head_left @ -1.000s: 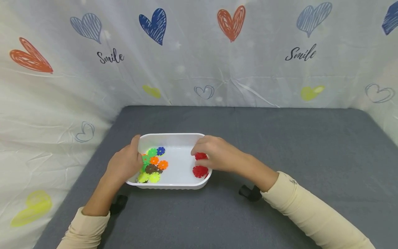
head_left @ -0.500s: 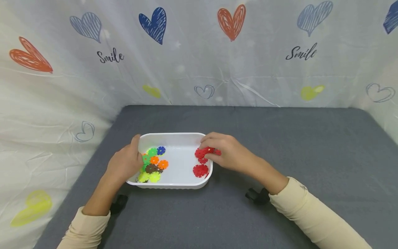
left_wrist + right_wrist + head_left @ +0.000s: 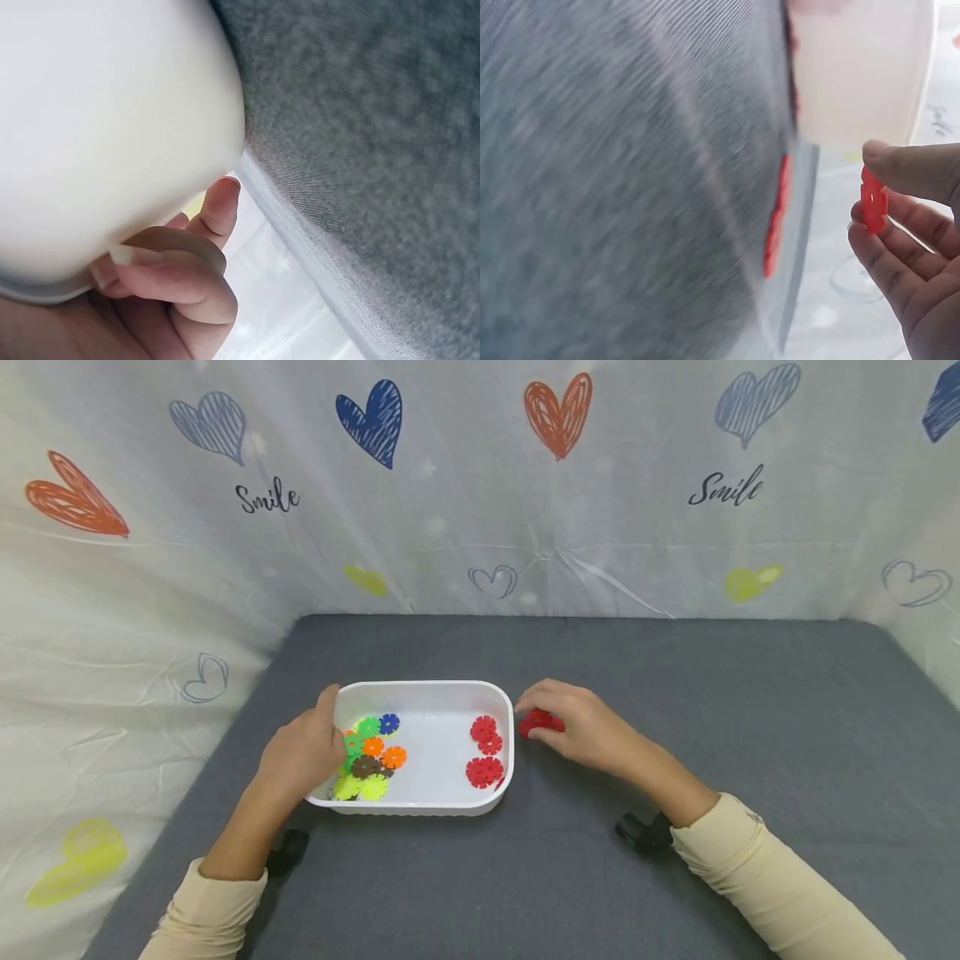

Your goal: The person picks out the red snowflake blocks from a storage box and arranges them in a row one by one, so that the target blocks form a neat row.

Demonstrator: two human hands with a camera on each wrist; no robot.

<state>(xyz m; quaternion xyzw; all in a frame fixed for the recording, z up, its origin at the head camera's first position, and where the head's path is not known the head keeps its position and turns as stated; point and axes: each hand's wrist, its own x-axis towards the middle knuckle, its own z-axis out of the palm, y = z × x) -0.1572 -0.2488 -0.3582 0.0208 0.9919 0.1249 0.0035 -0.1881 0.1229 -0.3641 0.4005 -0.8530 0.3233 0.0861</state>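
A white plastic tray (image 3: 435,807) stands on the grey table. My left hand (image 3: 302,756) grips its left end, with curled fingers (image 3: 187,285) against the outer wall in the left wrist view. Just outside the tray's right end, my right hand (image 3: 581,727) pinches a red flower-shaped disc (image 3: 873,201) between thumb and fingers. Beyond it in the right wrist view, more red (image 3: 777,217) shows at the table surface, seen edge-on. Inside the tray, several red discs (image 3: 483,772) lie at the right, and green, orange, brown, yellow and blue ones (image 3: 372,746) at the left.
The grey cloth-covered table (image 3: 720,710) stretches far to the right of the tray. A white curtain (image 3: 450,510) printed with hearts hangs behind and at the left. Black straps or mounts (image 3: 643,833) sit at both wrists.
My right hand has moved right, out of the tray and past its right rim, with red disc in its fingers. The left hand and the tray have stayed where they were.
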